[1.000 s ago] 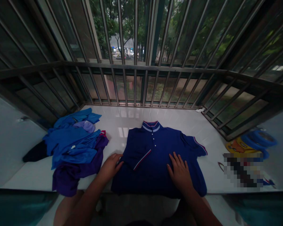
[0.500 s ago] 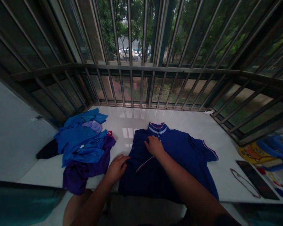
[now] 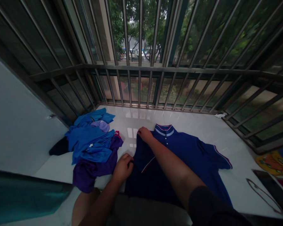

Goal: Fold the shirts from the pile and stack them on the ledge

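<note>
Polo shirt (image 3: pixel 188 147): navy, spread on the white ledge (image 3: pixel 193 121), right of the clothes pile (image 3: pixel 91 144); collar (image 3: pixel 165 129) at the far side.
Left-side sleeve: folded inward across the front.
Right-side sleeve (image 3: pixel 220 155): extended to the right.
Left hand (image 3: pixel 123 168): at the shirt's left edge, fingers curled; cannot tell whether they clamp cloth.
Right hand (image 3: pixel 145 135): at the far left shoulder corner, forearm crossing the shirt; cannot tell whether fingertips pinch fabric.

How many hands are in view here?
2: the left hand at the left edge of the navy polo shirt, the right hand farther up, at its shoulder.
</note>
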Action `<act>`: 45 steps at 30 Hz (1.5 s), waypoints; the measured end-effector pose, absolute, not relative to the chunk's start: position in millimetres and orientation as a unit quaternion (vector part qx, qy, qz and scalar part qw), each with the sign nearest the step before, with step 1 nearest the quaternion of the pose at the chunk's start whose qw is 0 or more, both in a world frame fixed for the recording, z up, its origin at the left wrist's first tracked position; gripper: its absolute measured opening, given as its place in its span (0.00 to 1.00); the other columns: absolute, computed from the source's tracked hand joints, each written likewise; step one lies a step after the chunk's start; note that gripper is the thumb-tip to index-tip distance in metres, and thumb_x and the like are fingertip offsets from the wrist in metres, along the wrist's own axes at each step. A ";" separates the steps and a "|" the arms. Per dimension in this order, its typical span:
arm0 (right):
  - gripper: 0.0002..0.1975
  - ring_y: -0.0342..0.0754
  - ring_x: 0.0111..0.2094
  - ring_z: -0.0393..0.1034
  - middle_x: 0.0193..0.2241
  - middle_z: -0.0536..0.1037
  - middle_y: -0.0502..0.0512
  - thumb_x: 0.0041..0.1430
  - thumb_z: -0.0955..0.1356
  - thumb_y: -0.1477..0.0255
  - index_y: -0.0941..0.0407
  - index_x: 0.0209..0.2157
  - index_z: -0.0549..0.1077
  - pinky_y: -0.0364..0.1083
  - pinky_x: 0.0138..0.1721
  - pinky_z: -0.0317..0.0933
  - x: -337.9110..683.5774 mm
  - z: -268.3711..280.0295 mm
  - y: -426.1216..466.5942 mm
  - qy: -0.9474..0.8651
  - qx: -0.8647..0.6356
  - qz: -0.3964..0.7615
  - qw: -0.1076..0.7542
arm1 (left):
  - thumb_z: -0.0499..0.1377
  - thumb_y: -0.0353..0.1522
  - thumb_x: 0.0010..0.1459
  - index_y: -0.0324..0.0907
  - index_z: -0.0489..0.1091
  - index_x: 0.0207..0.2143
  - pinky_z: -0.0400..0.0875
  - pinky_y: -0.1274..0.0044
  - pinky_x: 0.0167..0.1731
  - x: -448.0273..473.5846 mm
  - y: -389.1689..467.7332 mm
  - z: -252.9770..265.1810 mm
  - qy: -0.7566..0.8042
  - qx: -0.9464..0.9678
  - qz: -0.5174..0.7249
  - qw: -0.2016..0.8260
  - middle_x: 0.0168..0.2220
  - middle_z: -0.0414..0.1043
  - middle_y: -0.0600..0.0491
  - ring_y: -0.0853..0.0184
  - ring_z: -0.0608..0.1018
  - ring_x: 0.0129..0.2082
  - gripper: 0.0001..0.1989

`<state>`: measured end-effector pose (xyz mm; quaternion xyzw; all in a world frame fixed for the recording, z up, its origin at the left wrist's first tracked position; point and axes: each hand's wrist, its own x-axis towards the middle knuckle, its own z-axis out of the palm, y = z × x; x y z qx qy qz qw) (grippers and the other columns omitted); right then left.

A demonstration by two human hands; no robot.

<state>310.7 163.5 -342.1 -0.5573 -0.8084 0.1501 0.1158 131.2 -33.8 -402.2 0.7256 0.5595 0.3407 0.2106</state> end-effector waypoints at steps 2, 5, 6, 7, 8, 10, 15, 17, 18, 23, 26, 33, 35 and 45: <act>0.14 0.52 0.54 0.70 0.56 0.79 0.62 0.76 0.66 0.71 0.60 0.55 0.79 0.50 0.56 0.64 309.6 -339.4 153.0 -0.802 -0.569 0.124 0.131 | 0.56 0.25 0.60 0.46 0.78 0.38 0.77 0.67 0.48 133.3 -34.6 -400.8 0.563 0.723 0.349 0.197 0.40 0.75 0.49 0.58 0.80 0.44 0.12; 0.17 0.58 0.61 0.67 0.64 0.73 0.67 0.76 0.65 0.70 0.60 0.61 0.75 0.56 0.60 0.65 314.6 -335.9 118.9 -0.799 -0.574 0.092 0.153 | 0.56 0.28 0.64 0.46 0.77 0.36 0.77 0.66 0.49 135.9 -35.1 -399.8 0.570 0.717 0.359 0.176 0.40 0.75 0.47 0.57 0.80 0.45 0.09; 0.18 0.59 0.64 0.66 0.65 0.73 0.67 0.76 0.66 0.69 0.59 0.62 0.74 0.57 0.62 0.64 318.6 -336.4 102.1 -0.803 -0.568 0.087 0.157 | 0.57 0.29 0.65 0.46 0.77 0.35 0.77 0.66 0.49 135.8 -34.8 -399.9 0.573 0.715 0.362 0.170 0.40 0.74 0.47 0.57 0.80 0.44 0.09; 0.19 0.60 0.66 0.65 0.66 0.72 0.66 0.75 0.67 0.68 0.57 0.63 0.74 0.58 0.64 0.63 324.2 -338.5 82.9 -0.809 -0.559 0.085 0.159 | 0.57 0.31 0.67 0.46 0.76 0.34 0.78 0.66 0.48 134.8 -34.2 -400.2 0.576 0.712 0.366 0.167 0.40 0.74 0.48 0.58 0.80 0.44 0.09; 0.20 0.60 0.68 0.64 0.67 0.72 0.66 0.74 0.68 0.66 0.55 0.63 0.74 0.59 0.67 0.62 331.7 -342.1 61.9 -0.816 -0.549 0.082 0.160 | 0.56 0.33 0.68 0.46 0.75 0.33 0.78 0.67 0.47 132.9 -33.1 -400.7 0.578 0.707 0.372 0.168 0.39 0.75 0.48 0.58 0.81 0.43 0.10; 0.21 0.62 0.72 0.60 0.71 0.69 0.65 0.73 0.68 0.65 0.53 0.64 0.73 0.62 0.71 0.58 353.8 -353.6 18.5 -0.828 -0.531 0.075 0.162 | 0.55 0.36 0.70 0.46 0.75 0.32 0.79 0.69 0.44 127.1 -28.7 -401.6 0.591 0.687 0.383 0.177 0.38 0.76 0.49 0.60 0.82 0.40 0.13; 0.22 0.64 0.75 0.58 0.73 0.67 0.64 0.75 0.65 0.62 0.52 0.65 0.73 0.65 0.74 0.54 458.4 -379.4 -49.9 -0.779 -0.610 0.036 0.140 | 0.48 0.36 0.73 0.44 0.78 0.40 0.81 0.63 0.47 129.9 1.0 -399.1 0.644 0.637 0.391 0.162 0.41 0.82 0.45 0.56 0.84 0.44 0.18; 0.22 0.64 0.72 0.63 0.70 0.70 0.67 0.76 0.62 0.61 0.54 0.64 0.74 0.63 0.72 0.57 515.4 -377.0 -51.9 -0.729 -0.671 0.014 0.136 | 0.48 0.34 0.72 0.42 0.78 0.45 0.79 0.61 0.55 150.8 18.4 -397.2 0.631 0.659 0.378 0.159 0.47 0.83 0.43 0.55 0.84 0.51 0.18; 0.23 0.63 0.70 0.66 0.68 0.71 0.69 0.77 0.61 0.61 0.56 0.63 0.75 0.61 0.71 0.59 544.4 -372.9 -48.8 -0.699 -0.703 0.001 0.135 | 0.49 0.34 0.72 0.42 0.78 0.48 0.76 0.60 0.60 165.1 26.8 -396.8 0.618 0.677 0.366 0.160 0.52 0.83 0.43 0.55 0.82 0.55 0.18; 0.30 0.71 0.61 0.72 0.63 0.73 0.82 0.76 0.59 0.58 0.65 0.65 0.71 0.64 0.57 0.70 658.5 -345.9 -17.6 -0.466 -0.882 -0.006 0.068 | 0.55 0.40 0.71 0.34 0.73 0.64 0.59 0.52 0.73 226.7 55.2 -404.4 0.585 0.738 0.291 0.168 0.72 0.67 0.33 0.46 0.69 0.73 0.26; 0.34 0.75 0.56 0.76 0.55 0.78 0.85 0.71 0.65 0.50 0.68 0.60 0.74 0.63 0.50 0.73 689.6 -340.8 1.7 -0.402 -0.914 0.023 0.043 | 0.56 0.43 0.71 0.32 0.67 0.70 0.54 0.46 0.74 224.2 62.9 -412.0 0.606 0.746 0.234 0.147 0.76 0.59 0.31 0.41 0.62 0.76 0.32; 0.17 0.58 0.40 0.83 0.39 0.86 0.69 0.68 0.70 0.62 0.61 0.44 0.82 0.48 0.39 0.71 699.8 -334.7 27.1 -0.407 -0.907 0.102 0.047 | 0.47 0.47 0.76 0.38 0.57 0.77 0.51 0.49 0.76 181.0 72.8 -411.9 0.648 0.752 0.104 0.053 0.80 0.51 0.40 0.48 0.57 0.79 0.36; 0.20 0.58 0.42 0.83 0.42 0.86 0.71 0.72 0.65 0.62 0.62 0.48 0.81 0.49 0.40 0.70 687.7 -326.8 25.2 -0.407 -0.907 0.088 0.065 | 0.47 0.47 0.76 0.39 0.57 0.78 0.50 0.48 0.76 178.1 73.1 -409.4 0.649 0.753 0.099 0.052 0.80 0.51 0.42 0.49 0.56 0.79 0.35; 0.20 0.62 0.63 0.70 0.61 0.79 0.61 0.69 0.71 0.62 0.48 0.60 0.77 0.61 0.66 0.58 557.1 -318.7 -58.4 -0.791 -0.605 0.081 0.048 | 0.46 0.47 0.75 0.41 0.57 0.78 0.49 0.49 0.76 176.4 72.8 -411.9 0.649 0.754 0.092 0.041 0.80 0.51 0.43 0.50 0.57 0.79 0.35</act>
